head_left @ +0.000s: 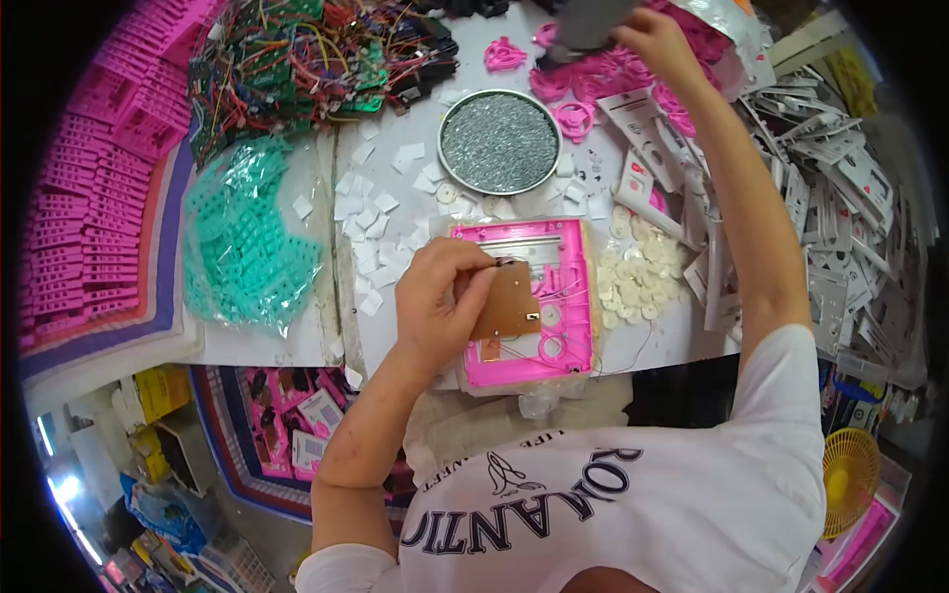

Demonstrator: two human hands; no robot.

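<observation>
A pink plastic casing [576,346] lies in front of me on the table, with thin wires and a silvery strip inside. Over its left part is a brown circuit board [506,301], its left edge pinched between the thumb and fingers of my left hand [440,296]. My right hand [657,42] reaches to the far right, closed on the edge of a dark grey flat piece [590,28]. That piece is slightly blurred and its kind cannot be made out. Below it lie loose pink plastic rings [573,121] in a heap.
A round tin of small metal screws [499,141] stands beyond the casing. White squares [368,219], cream discs [643,272] and a bag of teal parts [252,237] lie around. Wired green boards [287,74] fill the far left; white panels [840,188] pile up right.
</observation>
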